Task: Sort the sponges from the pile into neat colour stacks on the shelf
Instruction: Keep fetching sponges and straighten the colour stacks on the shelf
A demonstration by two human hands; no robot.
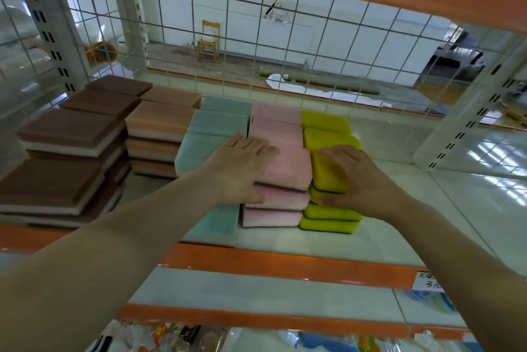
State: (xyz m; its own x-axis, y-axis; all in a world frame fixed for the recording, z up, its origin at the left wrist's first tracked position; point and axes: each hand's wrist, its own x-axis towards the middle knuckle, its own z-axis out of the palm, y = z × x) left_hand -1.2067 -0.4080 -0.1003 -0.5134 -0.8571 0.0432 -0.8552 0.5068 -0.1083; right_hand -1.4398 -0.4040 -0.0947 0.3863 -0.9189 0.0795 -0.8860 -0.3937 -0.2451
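Left hand: your left hand (242, 167) lies flat with straight fingers on the front stack of pink rectangular foam sponges (281, 180), thumb down its near side.
Right hand: your right hand (352, 177) curls its fingers round the top yellow rounded sponge with a dark scouring layer (329, 173), thumb at the near end.
Pink and yellow stacks: touching side by side, mid-shelf, near the front edge.
Other stacks: teal foam sponges (211, 135) just left of the pink; peach foam sponges (159, 135) beyond them; brown foam sponges (65, 152) at the left end.
Shelf: a white shelf with an orange front lip (285, 262), wire grid (256, 23) along its back edge.
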